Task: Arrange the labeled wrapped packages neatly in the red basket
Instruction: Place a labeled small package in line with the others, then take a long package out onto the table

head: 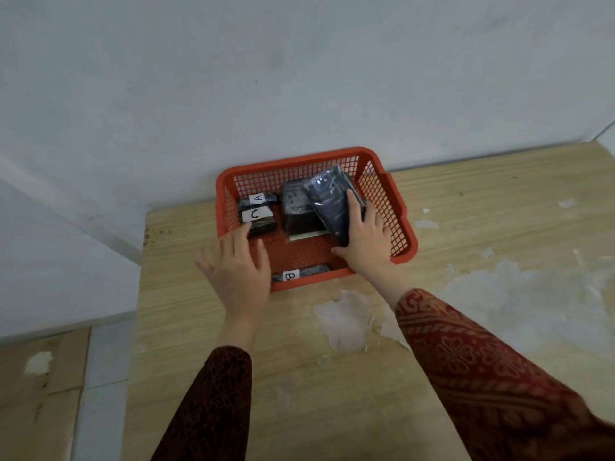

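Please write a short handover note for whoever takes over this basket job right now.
Right hand: holding the large wrapped package, tilted, inside the red basket.
Left hand: open, fingers at the package labeled C.
Positions: package A lies behind C at the basket's left; a dark box sits mid-basket; package B lies along the near wall.
Done: all visible packages are in the basket.
Left: lay the large package flat and square up the rest.
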